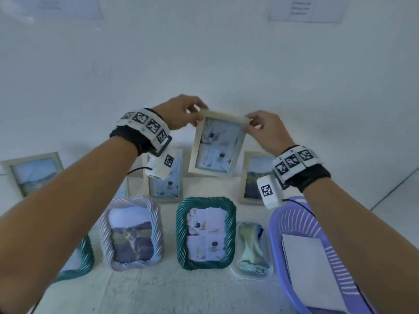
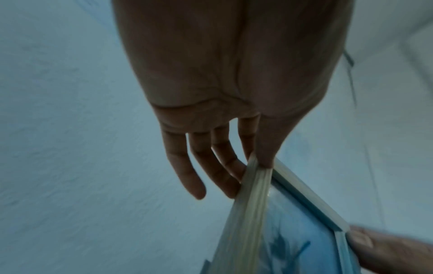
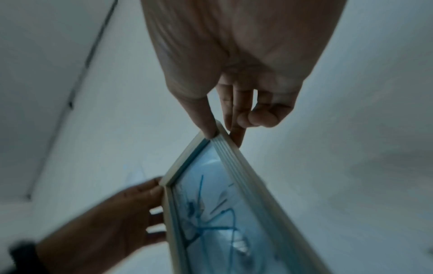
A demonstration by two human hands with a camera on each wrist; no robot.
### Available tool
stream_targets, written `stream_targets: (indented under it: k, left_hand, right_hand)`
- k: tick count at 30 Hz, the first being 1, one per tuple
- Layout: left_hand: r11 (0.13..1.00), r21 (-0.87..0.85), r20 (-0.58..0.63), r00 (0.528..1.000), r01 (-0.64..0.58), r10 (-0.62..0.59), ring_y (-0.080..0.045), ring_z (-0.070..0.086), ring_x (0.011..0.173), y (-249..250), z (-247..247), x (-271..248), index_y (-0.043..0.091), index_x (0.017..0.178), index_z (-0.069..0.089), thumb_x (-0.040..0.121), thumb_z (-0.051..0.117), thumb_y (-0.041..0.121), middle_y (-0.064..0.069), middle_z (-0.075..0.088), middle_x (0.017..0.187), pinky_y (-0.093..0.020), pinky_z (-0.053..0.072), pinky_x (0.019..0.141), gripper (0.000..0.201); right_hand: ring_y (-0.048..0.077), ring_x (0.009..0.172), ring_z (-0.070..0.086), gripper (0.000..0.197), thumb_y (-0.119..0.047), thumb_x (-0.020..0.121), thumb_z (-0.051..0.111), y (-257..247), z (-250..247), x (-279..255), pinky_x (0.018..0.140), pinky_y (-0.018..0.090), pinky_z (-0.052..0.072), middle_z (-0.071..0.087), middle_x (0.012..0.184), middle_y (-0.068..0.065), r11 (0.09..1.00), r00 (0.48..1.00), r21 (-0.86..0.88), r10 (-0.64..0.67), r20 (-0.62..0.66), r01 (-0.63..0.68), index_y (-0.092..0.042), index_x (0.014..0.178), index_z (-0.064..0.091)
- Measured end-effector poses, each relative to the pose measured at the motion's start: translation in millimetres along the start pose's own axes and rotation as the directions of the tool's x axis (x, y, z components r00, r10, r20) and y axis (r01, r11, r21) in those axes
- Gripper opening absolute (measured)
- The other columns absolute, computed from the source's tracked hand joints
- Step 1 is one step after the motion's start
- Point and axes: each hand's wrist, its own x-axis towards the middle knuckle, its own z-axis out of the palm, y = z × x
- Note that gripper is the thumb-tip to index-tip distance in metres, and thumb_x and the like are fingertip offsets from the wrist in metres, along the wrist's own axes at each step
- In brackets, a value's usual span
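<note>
right hand (image 3: pixel 236 74) pinching pale picture frame (image 3: pixel 236 166) at its top corner, left hand (image 3: pixel 112 222) holding the opposite corner

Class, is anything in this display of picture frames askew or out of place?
The pale wooden frame is off the table, pinched at its top corners by the left hand and right hand, and hangs tilted, unlike the green frame standing below.

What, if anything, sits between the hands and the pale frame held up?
Nothing visible. The left hand pinches the pale frame at its top left corner, and the right hand pinches it at its top right corner.
</note>
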Motion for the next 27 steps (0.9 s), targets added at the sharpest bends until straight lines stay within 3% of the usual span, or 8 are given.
stream_targets:
  k: [3,7,9,12,16,19,23,27]
  left_hand:
    - [0.961,-0.230,-0.224,0.969,-0.156,0.104,-0.014,0.066,0.088,30.2,-22.4,-37.8,0.016,0.120,0.058,0.099,0.053,0.022,0.003,0.064,0.099,-0.031,0.057,0.079,0.023]
    - [0.884,-0.369,-0.355,0.923,-0.286,0.150,-0.017,0.068,0.083,51.2,-25.2,-91.8,0.013,0.118,0.060,0.099,0.053,0.019,-0.002,0.065,0.096,-0.034,0.057,0.078,0.021]
    - [0.866,-0.405,-0.378,0.916,-0.292,0.133,-0.015,0.066,0.079,53.7,-13.9,-118.0,0.011,0.118,0.060,0.099,0.053,0.018,-0.004,0.065,0.095,-0.031,0.056,0.074,0.021]
    - [0.872,-0.433,-0.368,0.928,-0.229,0.061,-0.015,0.065,0.077,47.4,12.4,-154.2,0.012,0.118,0.063,0.098,0.054,0.017,-0.009,0.066,0.097,-0.029,0.056,0.072,0.022]
    - [0.898,-0.436,-0.296,0.951,-0.054,-0.087,-0.014,0.068,0.074,32.0,58.9,-197.3,0.017,0.118,0.063,0.095,0.060,0.019,0.000,0.066,0.088,-0.031,0.056,0.071,0.024]
    - [0.915,-0.388,-0.259,0.939,0.112,-0.225,-0.012,0.068,0.073,24.1,103.9,-230.1,0.021,0.124,0.056,0.090,0.065,0.033,0.005,0.065,0.095,-0.030,0.057,0.070,0.037]
    - [0.884,-0.350,-0.101,0.925,0.312,-0.366,0.000,0.062,0.093,26.4,164.0,-275.1,0.026,0.146,0.031,0.074,0.067,0.060,0.007,0.057,0.124,-0.010,0.049,0.075,0.088]
    - [0.788,-0.530,0.009,0.932,0.312,-0.363,-0.014,0.036,0.138,37.3,209.2,-299.8,0.039,0.150,-0.014,0.062,0.074,0.063,0.003,0.027,0.155,-0.028,0.035,0.106,0.126]
  right_hand:
    - [0.004,0.069,0.060,0.022,-0.023,0.090,0.065,-40.2,-30.6,-27.4,0.065,0.022,0.049,0.068,0.087,-0.001,0.923,0.986,0.380,0.010,-0.166,0.054,-0.012,0.109,0.067]
    - [0.024,0.089,0.064,0.021,-0.039,0.089,0.060,-70.6,-33.6,-82.4,0.079,0.040,0.050,0.067,0.097,0.010,0.798,1.000,0.603,0.007,0.001,-0.006,-0.021,0.096,0.068]
    - [0.026,0.105,0.063,0.032,-0.052,0.090,0.056,-68.0,-19.4,-115.6,0.093,0.049,0.047,0.067,0.112,0.006,0.779,0.997,0.626,0.001,0.079,-0.050,-0.025,0.105,0.065]
    - [0.022,0.134,0.044,0.071,-0.074,0.081,0.054,-46.0,9.8,-167.2,0.109,0.057,0.034,0.048,0.145,-0.004,0.730,0.973,0.647,0.119,0.196,-0.220,-0.034,0.138,0.044]
    - [0.018,0.140,0.036,0.089,-0.070,0.071,0.070,-22.0,50.6,-238.7,0.113,0.053,0.030,0.040,0.151,-0.007,0.495,0.893,0.746,0.308,0.328,-0.445,-0.033,0.145,0.038]
    - [0.025,0.118,0.059,0.057,-0.044,0.084,0.067,-21.0,65.6,-285.2,0.092,0.044,0.053,0.060,0.132,0.007,0.267,0.818,0.799,0.390,0.422,-0.539,-0.017,0.132,0.054]
    - [0.021,0.105,0.067,0.030,-0.028,0.095,0.049,-24.3,78.4,-327.5,0.079,0.035,0.057,0.069,0.119,0.005,0.264,0.815,0.793,0.377,0.439,-0.550,-0.019,0.121,0.059]
    - [0.017,0.128,0.052,0.054,-0.056,0.095,0.048,-21.0,89.4,-349.2,0.106,0.045,0.042,0.051,0.143,0.003,0.333,0.760,0.690,0.392,0.518,-0.642,-0.028,0.141,0.046]
